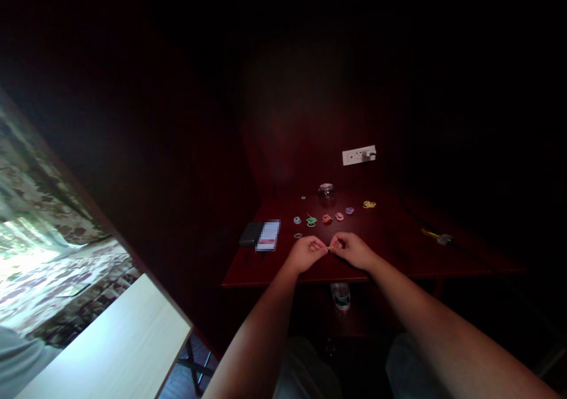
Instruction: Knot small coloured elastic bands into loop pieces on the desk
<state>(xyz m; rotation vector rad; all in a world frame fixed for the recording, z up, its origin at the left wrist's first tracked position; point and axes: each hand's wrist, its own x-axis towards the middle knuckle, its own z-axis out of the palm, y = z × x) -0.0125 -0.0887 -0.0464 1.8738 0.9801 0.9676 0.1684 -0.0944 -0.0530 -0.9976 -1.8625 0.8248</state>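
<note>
My left hand [308, 253] and my right hand [353, 250] meet above the front part of the dark red table [394, 257]. Between their pinched fingertips runs a thin yellow band [328, 248], mostly covered by the fingers. Just beyond the hands lie small heaps of coloured bands: blue [297, 220], green [311, 221], orange [326, 219], pink [339, 216] and purple [349, 210]. A yellow heap [369, 204] sits farther right. One loose band [298, 235] rests near my left hand.
A phone [268, 235] lies beside a black case-like object [250, 233] at the table's left. A clear lidded jar [326, 193] stands at the back, below a wall socket [359, 155]. To the right is a cable [443, 239]. Below the front edge is a clear container [341, 297].
</note>
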